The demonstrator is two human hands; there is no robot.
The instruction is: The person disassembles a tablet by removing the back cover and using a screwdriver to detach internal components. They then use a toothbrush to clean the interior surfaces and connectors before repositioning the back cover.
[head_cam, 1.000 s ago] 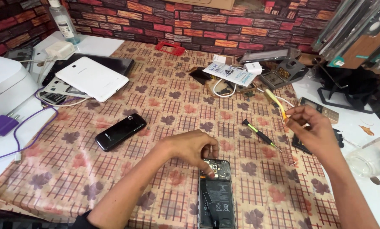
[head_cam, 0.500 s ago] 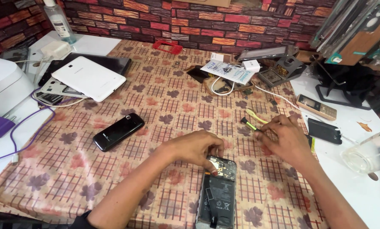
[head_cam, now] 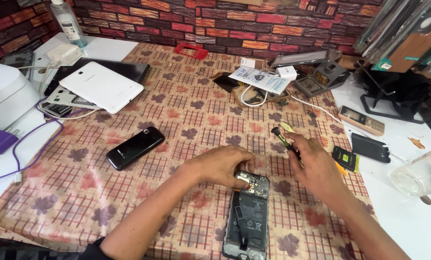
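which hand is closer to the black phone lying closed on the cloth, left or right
Left. The left hand rests on the top of the opened phone, with the closed black phone apart on its left. The right hand, holding a screwdriver, is farther away, beyond the opened phone.

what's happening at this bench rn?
A person has an opened smartphone, back cover off, lying on the patterned tablecloth. The left hand rests on the phone's top end, fingers at the exposed board. The right hand holds a small screwdriver just above and to the right of it. A black phone and a white tablet lie off to the left.
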